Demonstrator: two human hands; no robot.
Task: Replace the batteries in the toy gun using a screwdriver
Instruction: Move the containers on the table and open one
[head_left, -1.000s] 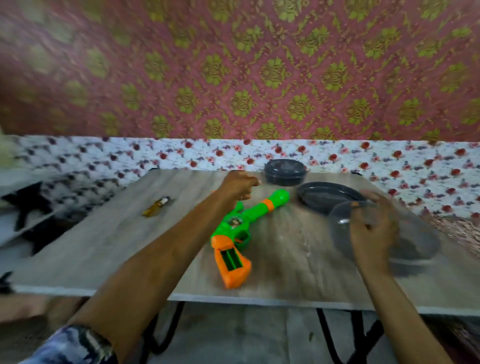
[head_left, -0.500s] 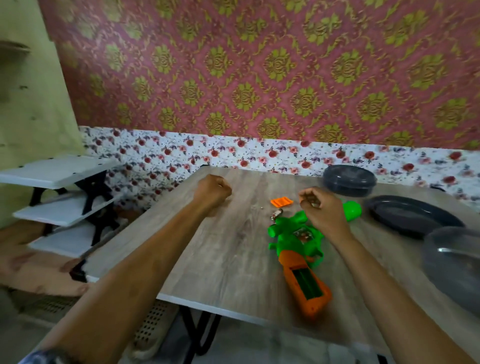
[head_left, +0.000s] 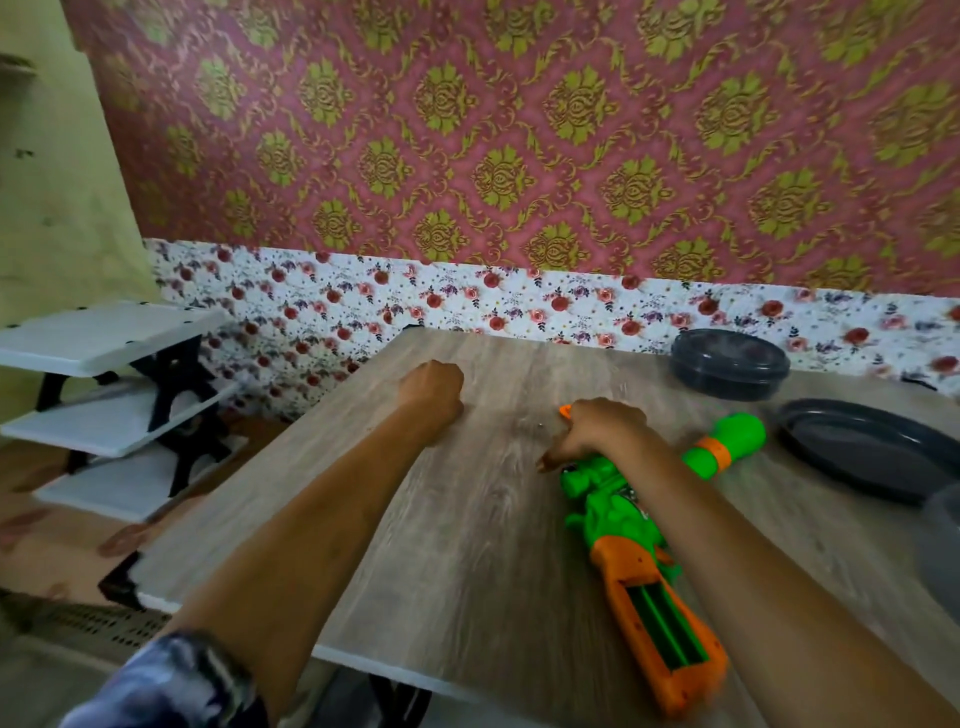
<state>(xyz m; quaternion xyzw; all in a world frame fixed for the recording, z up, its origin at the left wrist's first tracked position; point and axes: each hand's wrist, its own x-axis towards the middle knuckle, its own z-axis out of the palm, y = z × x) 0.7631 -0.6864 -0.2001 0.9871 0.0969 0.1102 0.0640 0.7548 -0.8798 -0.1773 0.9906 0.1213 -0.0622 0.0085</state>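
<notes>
Right hand (head_left: 602, 431) has dropped from above the toy gun (head_left: 608, 514) to the table (head_left: 457, 551).
Its fingers curl beside the orange battery cover (head_left: 565, 411); any grasp cannot be told. Left hand (head_left: 434, 387) stays clenched, nothing showing. The gun lies beneath the right forearm, compartment open.

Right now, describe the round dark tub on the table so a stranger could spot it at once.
On the wooden table, look to the far right edge under the floral wall strip. The round dark tub sits there, beyond the green muzzle of the toy gun. Unlike the flat dark plate just in front of it, it is taller with a rimmed top.
</notes>
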